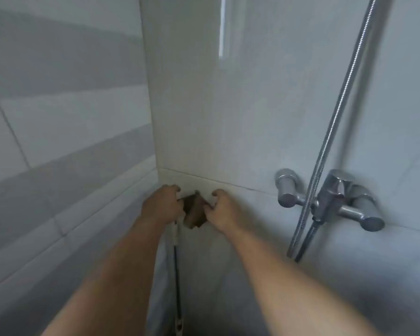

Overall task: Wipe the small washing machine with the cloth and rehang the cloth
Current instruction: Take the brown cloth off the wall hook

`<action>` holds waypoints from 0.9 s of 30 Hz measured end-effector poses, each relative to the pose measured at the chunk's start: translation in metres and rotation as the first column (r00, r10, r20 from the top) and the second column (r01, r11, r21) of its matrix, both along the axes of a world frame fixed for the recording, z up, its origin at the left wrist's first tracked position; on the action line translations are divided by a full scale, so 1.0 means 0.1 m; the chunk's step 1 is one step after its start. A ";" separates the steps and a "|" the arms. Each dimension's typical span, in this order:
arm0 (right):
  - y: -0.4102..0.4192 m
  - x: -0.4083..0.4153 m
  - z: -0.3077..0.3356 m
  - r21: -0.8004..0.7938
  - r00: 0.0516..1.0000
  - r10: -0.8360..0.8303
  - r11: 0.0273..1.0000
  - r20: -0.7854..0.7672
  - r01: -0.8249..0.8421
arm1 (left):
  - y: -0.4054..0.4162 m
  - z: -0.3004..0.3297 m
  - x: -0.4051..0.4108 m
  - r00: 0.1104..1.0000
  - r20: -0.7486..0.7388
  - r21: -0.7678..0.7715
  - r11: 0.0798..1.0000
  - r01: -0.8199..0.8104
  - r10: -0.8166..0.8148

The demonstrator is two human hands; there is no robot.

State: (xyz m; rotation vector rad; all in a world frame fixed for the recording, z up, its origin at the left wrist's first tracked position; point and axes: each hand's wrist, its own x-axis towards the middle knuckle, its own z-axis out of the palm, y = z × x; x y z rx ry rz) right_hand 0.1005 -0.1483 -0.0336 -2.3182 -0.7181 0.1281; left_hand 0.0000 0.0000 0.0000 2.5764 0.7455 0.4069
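A small brown cloth [194, 212] hangs against the tiled wall near the corner, stretched between both hands. My left hand [161, 204] pinches its left edge with curled fingers. My right hand [221, 209] pinches its right edge, fingers curled against the wall. A small dark point shows at the cloth's top; whether it is a hook I cannot tell. The washing machine is not in view.
A chrome shower mixer tap [330, 200] juts from the wall at right, with a metal shower hose [335, 122] running up from it. A thin pole with a white and black shaft [177, 251] hangs below my left hand. Grey tiled walls meet at the corner.
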 end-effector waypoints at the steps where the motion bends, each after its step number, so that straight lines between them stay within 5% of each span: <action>1: 0.06 0.03 -0.10 0.039 0.999 -0.042 0.998 0.024 0.042 | 0.06 -0.12 0.08 1.000 0.008 -0.086 0.996 0.011 -0.010; 4: 0.18 0.06 -0.33 0.125 0.987 -0.137 0.984 0.087 0.126 | 0.17 -0.39 0.26 0.997 0.065 -0.333 0.943 -0.007 0.030; 9: 0.36 0.07 -0.53 0.154 0.987 -0.101 0.985 0.128 0.080 | 0.19 -0.60 0.41 0.959 0.249 -0.515 0.857 0.016 0.132; 15: 0.16 -0.10 -0.65 0.411 0.955 0.004 0.903 -0.298 0.124 | 0.17 -0.47 0.14 0.968 0.222 -0.621 0.782 0.048 0.117; 17: -0.06 -0.21 -0.68 0.484 0.866 0.070 0.850 -0.495 0.207 | 0.09 -0.44 0.01 0.975 0.201 -0.662 0.747 0.066 0.092; 19: -0.35 -0.33 -0.87 0.507 0.657 0.193 0.797 -0.729 0.328 | -0.02 -0.55 -0.09 0.992 0.120 -0.720 0.691 0.060 0.039; 22: -0.84 -0.60 -1.52 0.459 0.387 0.282 0.723 -0.878 0.516 | -0.33 -1.04 -0.22 0.995 -0.091 -0.745 0.666 -0.043 -0.038; 27: -1.72 -1.07 -2.81 0.396 0.288 0.272 0.607 -0.918 0.689 | -1.19 -2.60 -0.44 0.989 -0.135 -0.745 0.664 -0.062 -0.059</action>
